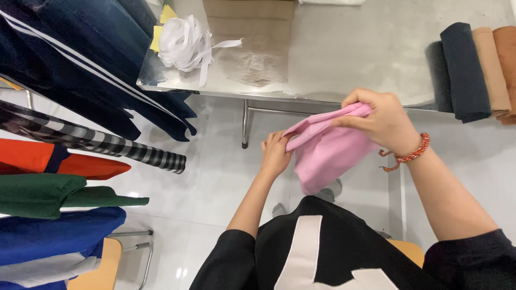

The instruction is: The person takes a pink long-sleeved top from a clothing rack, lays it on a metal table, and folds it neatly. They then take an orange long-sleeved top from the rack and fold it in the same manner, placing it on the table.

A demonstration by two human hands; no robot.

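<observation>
Mid-fold: left hand and right hand both pinch the pink cloth, held in air before the steel table; next likely squaring edges evenly.

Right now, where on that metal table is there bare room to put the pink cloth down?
The widest bare patch of the metal table lies between the brown paper sheet and the rolled fabrics, just beyond the right hand. The left end is crowded with white ribbon and hanging clothes. Both hands hold the pink cloth.
</observation>
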